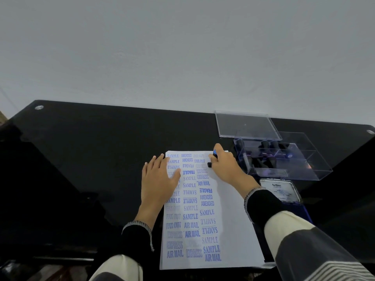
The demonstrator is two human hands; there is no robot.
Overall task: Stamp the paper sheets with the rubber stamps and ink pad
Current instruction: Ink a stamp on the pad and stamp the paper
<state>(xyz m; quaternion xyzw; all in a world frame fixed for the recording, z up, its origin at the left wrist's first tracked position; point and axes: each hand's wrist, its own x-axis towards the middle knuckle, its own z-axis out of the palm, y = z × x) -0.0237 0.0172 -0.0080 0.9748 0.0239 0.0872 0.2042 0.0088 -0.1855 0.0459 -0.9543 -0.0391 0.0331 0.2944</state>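
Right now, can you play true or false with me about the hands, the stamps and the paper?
1. The right hand holds a stamp at the top of the paper. True.
2. The left hand is picking up another stamp. False: it lies flat on the sheet, fingers spread.
3. The paper has no stamp marks yet. False: blue words such as SAMPLE and AIR MAIL fill its left part.
4. A clear box with more stamps stands to the right of the sheet. True.
5. The ink pad lies left of the paper. False: it is on the right, near the right sleeve.
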